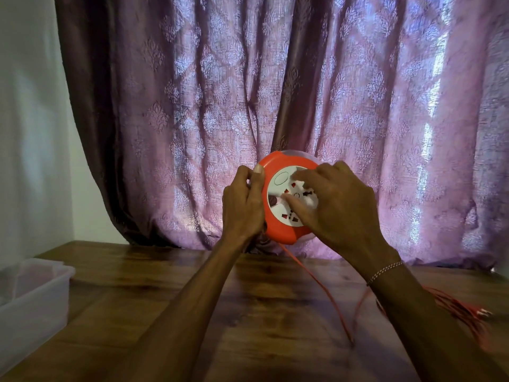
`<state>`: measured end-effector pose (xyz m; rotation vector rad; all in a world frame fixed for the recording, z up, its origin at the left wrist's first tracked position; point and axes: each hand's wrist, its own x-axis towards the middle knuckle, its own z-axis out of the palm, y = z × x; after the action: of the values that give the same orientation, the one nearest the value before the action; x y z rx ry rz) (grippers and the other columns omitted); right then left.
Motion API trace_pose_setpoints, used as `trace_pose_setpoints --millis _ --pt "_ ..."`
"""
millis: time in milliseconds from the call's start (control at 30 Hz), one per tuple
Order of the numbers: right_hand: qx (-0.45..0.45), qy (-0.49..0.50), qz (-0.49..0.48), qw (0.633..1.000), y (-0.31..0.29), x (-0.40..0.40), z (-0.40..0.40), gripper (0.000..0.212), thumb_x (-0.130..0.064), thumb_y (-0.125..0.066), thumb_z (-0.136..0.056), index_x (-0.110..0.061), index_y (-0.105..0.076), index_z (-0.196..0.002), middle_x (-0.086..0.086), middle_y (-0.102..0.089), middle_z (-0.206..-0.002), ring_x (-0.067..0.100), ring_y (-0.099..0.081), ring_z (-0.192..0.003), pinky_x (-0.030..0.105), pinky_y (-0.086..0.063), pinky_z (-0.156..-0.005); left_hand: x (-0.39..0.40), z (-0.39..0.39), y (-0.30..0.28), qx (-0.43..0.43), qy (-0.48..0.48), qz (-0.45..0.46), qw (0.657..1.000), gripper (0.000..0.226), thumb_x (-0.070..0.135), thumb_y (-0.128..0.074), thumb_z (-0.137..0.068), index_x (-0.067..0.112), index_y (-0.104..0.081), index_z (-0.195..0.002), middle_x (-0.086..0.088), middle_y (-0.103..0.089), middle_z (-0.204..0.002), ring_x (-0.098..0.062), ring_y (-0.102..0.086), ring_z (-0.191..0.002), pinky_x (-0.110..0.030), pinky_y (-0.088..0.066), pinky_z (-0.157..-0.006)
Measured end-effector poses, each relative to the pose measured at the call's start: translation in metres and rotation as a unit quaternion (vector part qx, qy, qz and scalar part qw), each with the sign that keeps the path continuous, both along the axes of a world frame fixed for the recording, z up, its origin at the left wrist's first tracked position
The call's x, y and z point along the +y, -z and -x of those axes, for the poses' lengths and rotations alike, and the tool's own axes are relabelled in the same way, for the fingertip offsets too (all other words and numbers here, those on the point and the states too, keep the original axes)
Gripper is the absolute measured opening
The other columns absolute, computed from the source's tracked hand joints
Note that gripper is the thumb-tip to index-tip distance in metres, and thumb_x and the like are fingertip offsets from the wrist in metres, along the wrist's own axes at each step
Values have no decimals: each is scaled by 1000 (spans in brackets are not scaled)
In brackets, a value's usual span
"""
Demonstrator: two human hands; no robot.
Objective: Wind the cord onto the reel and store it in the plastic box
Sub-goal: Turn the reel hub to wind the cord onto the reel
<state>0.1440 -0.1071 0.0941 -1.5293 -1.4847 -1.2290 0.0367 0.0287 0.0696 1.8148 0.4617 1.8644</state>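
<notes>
- We hold the orange extension reel up above the desk.
- Our left hand grips its rim.
- Our right hand presses straight fingers on its socket face.
- Red cord trails to the desk's right edge.
- The plastic box sits at the left edge.

A single wide-angle view, worn on the person's head, faces forward and slightly down. It sits close behind both forearms, which reach in from the bottom edge. The left grip and right grip meet at mid-frame, near the lens. Below and around the grips the desk fills the lower third; beyond them a curtain closes off the upper frame. The edges bow with the wide lens.
</notes>
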Motion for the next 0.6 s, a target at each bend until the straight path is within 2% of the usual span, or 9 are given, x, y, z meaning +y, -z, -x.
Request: trace_pose_setpoints --millis 67,167,267,367,433,500,533,600 --pt "-35 -30 39 998 -1 -3 -2 23 -36 -66 -87 -31 -69 -109 1 -64 -111 25 -54 -103 33 -50 -58 0 1 0 -6 -6 -9 1000 41 58 -37 -101 29 -39 -71 17 -60 -63 -3 -48 -52 -37 -42 -55" --pt "-44 -17 140 989 -1 -3 -2 43 -19 -62 -83 -41 -66 -119 6 -53 -135 30 -44 -119 37 -49 -69 2 2 -1 -12 -18 -8 1000 40 55 -37 -102 29 -37 -71 20 -60 -62 -2 -48 -52 -31 -39 -53" --pt "-38 7 203 978 -1 -2 2 56 -12 -60 -81 -45 -61 -127 9 -41 -147 32 -36 -128 42 -50 -80 3 3 -1 -7 -15 -3 1000 41 57 -38 -102 29 -38 -72 18 -60 -61 -3 -48 -51 -39 -43 -55" --pt "-58 42 177 982 0 -2 0 57 -15 -65 -78 -47 -61 -125 7 -48 -141 31 -42 -120 40 -50 -76 2 2 0 -3 -4 -2 1000 43 58 -37 -101 26 -41 -73 13 -59 -62 -6 -48 -53 -51 -49 -59" --pt "-58 45 156 985 2 -1 -2 51 -23 -60 -77 -49 -64 -121 6 -55 -133 30 -47 -114 39 -51 -71 3 1 1 -3 -2 1 1000 44 58 -38 -100 23 -42 -75 7 -57 -60 -14 -50 -56 -55 -50 -61" --pt "-53 52 143 987 3 0 -3 51 -36 -43 -75 -51 -63 -120 5 -58 -125 29 -52 -108 37 -50 -68 2 -1 2 -1 -2 -2 1000 44 58 -38 -100 23 -43 -74 4 -54 -57 -15 -50 -56 -54 -50 -60" --pt "-46 54 133 989 4 0 -4 53 -38 -42 -74 -53 -61 -121 4 -60 -119 28 -54 -104 37 -50 -67 1 -2 2 0 -5 -6 1000 43 59 -38 -100 24 -42 -73 5 -55 -57 -12 -49 -54 -51 -49 -58" --pt "-19 51 101 993 7 2 -6 55 -45 -54 -72 -54 -56 -125 2 -64 -106 28 -60 -96 36 -49 -65 -1 -2 2 3 -15 -10 1000 43 59 -38 -100 27 -41 -72 11 -58 -59 -6 -46 -50 -44 -43 -54"
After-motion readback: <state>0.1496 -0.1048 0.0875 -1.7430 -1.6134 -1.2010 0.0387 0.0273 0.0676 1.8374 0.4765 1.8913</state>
